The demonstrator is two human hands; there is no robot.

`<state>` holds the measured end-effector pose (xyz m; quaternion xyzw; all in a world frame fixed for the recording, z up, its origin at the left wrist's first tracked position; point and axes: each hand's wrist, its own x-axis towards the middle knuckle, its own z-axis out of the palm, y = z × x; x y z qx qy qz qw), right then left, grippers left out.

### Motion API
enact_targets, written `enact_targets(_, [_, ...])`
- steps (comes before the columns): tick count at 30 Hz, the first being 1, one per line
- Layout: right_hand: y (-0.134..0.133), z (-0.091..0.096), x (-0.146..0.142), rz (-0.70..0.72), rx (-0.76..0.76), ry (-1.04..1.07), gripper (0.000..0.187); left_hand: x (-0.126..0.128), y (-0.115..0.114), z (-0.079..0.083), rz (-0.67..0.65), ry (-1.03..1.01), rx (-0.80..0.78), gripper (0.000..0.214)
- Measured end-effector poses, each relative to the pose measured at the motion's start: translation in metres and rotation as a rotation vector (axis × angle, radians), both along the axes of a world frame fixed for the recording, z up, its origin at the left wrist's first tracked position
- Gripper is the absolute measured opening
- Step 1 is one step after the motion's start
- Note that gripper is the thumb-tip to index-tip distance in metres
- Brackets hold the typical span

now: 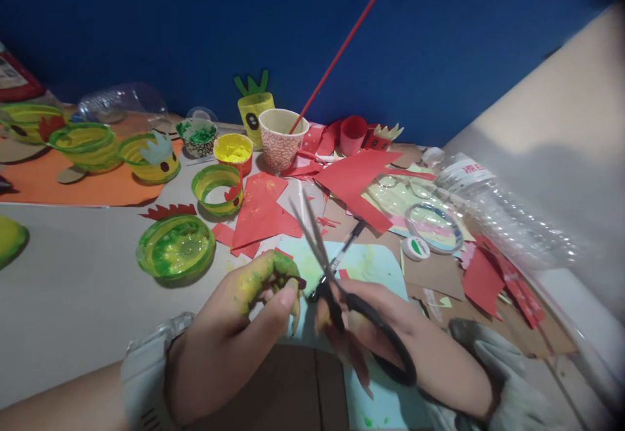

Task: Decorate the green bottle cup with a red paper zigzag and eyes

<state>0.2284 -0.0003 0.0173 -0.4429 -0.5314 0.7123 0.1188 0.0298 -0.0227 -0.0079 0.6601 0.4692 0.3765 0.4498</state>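
Observation:
My left hand (254,314), smeared with green and yellow paint, pinches a small dark red scrap (301,283) between thumb and forefinger. Black-handled scissors (319,249) are in my right hand (375,314), their blades slightly apart and pointing up and away from me. The scrap is just left of the scissors and apart from the blades. Beyond my hands, a black pen (342,252) lies on a light blue sheet (385,268). Left of them stands a green and yellow painted plastic bowl (176,249) with a red paper crest (168,211) at its rim.
Red paper (266,209) and cardboard offcuts cover the middle and right. A patterned paper cup (283,138) holding a red stick, a yellow paint cup (233,151) and a green one (196,135) stand behind. Clear tape (433,228) and a plastic bottle (508,203) lie right.

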Motion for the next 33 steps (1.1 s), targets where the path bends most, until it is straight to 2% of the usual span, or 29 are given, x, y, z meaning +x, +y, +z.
enact_targets(4, [0.001, 0.000, 0.002, 0.186, 0.062, -0.031, 0.033, 0.000, -0.003, -0.005, 0.068, -0.067, -0.020, 0.017])
enact_targets(8, [0.001, -0.001, 0.001, 0.198, 0.207, -0.074, 0.016, 0.002, -0.007, -0.010, 0.111, -0.084, -0.006, 0.015])
enact_targets(12, [-0.001, -0.002, 0.000, 0.184, 0.253, -0.118, 0.006, 0.005, -0.005, -0.008, 0.158, -0.146, -0.009, 0.020])
enact_targets(16, [-0.001, -0.002, 0.000, 0.206, 0.275, -0.157, 0.006, 0.005, -0.001, -0.004, 0.128, -0.130, -0.019, 0.018])
enact_targets(21, [0.001, -0.001, -0.001, 0.221, 0.265, -0.194, 0.012, 0.005, -0.003, -0.010, 0.180, -0.120, 0.014, 0.015])
enact_targets(24, [0.001, -0.001, -0.001, 0.218, 0.285, -0.193, 0.009, 0.005, -0.004, -0.012, 0.206, -0.092, 0.013, 0.011])
enact_targets(29, [0.000, -0.001, -0.001, 0.234, 0.267, -0.145, 0.008, 0.005, -0.002, -0.007, 0.168, -0.073, -0.002, 0.017])
enact_targets(33, [0.001, 0.000, -0.002, 0.217, 0.276, -0.136, 0.012, 0.005, -0.002, -0.003, 0.174, -0.052, -0.016, 0.014])
